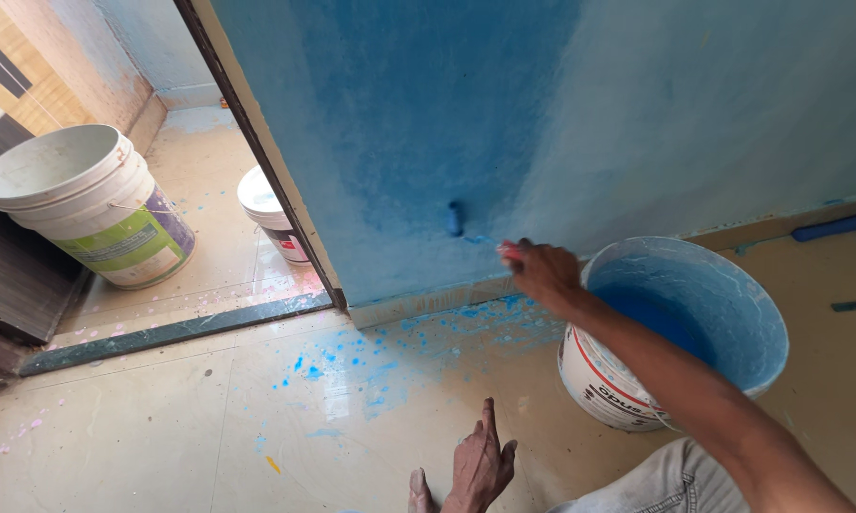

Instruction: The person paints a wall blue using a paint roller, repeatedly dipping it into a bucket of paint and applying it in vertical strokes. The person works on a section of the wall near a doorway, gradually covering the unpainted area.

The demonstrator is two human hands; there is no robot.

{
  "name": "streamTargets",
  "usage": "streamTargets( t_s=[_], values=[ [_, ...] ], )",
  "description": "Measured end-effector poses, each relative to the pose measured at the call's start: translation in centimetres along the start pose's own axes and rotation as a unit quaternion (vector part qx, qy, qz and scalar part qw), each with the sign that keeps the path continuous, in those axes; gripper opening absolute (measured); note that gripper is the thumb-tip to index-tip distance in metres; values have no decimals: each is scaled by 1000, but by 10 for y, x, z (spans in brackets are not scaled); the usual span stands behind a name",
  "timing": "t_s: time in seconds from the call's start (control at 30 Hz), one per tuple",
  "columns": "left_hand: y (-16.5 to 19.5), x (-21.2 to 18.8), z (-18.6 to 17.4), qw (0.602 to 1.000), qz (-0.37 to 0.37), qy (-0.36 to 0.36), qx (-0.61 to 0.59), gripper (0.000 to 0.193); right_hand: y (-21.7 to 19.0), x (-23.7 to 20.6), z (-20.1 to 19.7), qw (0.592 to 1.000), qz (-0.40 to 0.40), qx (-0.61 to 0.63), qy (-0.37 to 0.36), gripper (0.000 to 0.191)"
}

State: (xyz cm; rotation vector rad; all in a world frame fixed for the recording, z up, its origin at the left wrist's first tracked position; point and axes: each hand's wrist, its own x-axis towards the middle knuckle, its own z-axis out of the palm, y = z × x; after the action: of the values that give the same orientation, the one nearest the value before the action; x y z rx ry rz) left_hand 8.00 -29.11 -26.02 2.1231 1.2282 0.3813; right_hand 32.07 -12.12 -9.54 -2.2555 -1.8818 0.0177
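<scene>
Paint roller (pixel 456 219) in right hand (pixel 542 271), seemingly.

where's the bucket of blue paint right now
In the head view, the bucket of blue paint stands on the floor at right, close to the blue wall, just beside the right hand.

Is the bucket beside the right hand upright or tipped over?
Upright. The bucket stands on its base on the floor, open mouth up, with blue paint inside.

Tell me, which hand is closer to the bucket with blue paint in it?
Right. The right hand is up by the bucket's rim, holding a roller handle at the wall. The left hand rests flat on the floor, farther away.
</scene>
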Motion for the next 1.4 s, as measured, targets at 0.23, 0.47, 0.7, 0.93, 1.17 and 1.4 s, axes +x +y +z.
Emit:
streamTargets(
  t_s=[0.23, 0.47, 0.7, 0.93, 1.17, 1.4],
  values=[
    [-7, 0, -2, 1000, -9, 18, -18, 90, -119, 17, 30, 997, -68, 41, -20, 45],
    [-5, 0, 0, 1000, -5, 15, -9, 91, -65, 10, 16, 996, -65, 49, 27, 40],
    [0, 0, 1, 1000, -1, -7, 1, 92, 24, -5, -8, 999, 2, -38, 33, 42],
    [-8, 1, 3, 1000, 3, 14, -1, 92, -66, 8, 25, 997, -46, 62, 17, 42],
    [-9, 0, 0, 1000, -7, 15, -6, 91, -106, 11, 27, 996, -66, 51, -2, 41],
    [-1, -1, 4, 1000, 8, 8, -3, 92, -1, -4, -14, 1000, 18, -12, -12, 41]
  ],
)
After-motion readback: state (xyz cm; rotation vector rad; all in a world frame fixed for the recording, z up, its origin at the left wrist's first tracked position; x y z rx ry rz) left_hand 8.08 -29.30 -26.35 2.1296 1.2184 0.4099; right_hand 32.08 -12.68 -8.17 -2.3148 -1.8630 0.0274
